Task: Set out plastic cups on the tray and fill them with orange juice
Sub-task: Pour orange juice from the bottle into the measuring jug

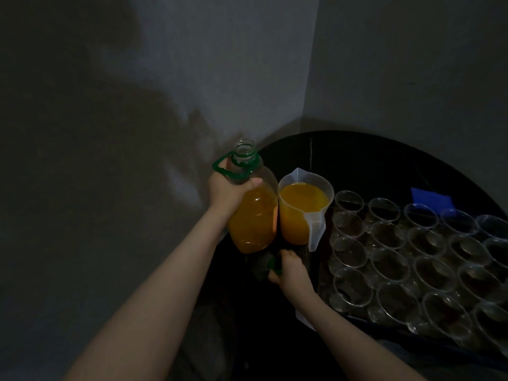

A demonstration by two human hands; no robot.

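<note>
Head view: juice decanted, cups waiting empty

Nearest, at lower centre, the right hand (288,270) is curled around a small green cap (272,264) low on the dark table (384,160), just below the jug. Beside it, filling the lower right of the frame, the tray (357,318) carries rows of clear plastic cups (390,265) standing upright and packed rim to rim, all apparently empty.

Above the right hand, at centre, a translucent jug (303,213) holds orange juice nearly to the brim, its handle turned toward the tray. Touching its left side is the juice bottle (253,213), uncapped and about half full, tilted slightly; the left hand (228,191) grips its shoulder just under the green carry ring.

The bottle looks heavy and smooth-sided, so a hold near the neck or through the ring seems safest. The full jug should be taken by its handle and tipped slowly, since it could slop over. The cups look thin and light, easy to topple or crush.

Room is tight: bottle and jug sit close to the table's left edge, with walls meeting in a corner behind. Farthest back at right, a blue object (431,196) lies on the table beyond the tray
</note>
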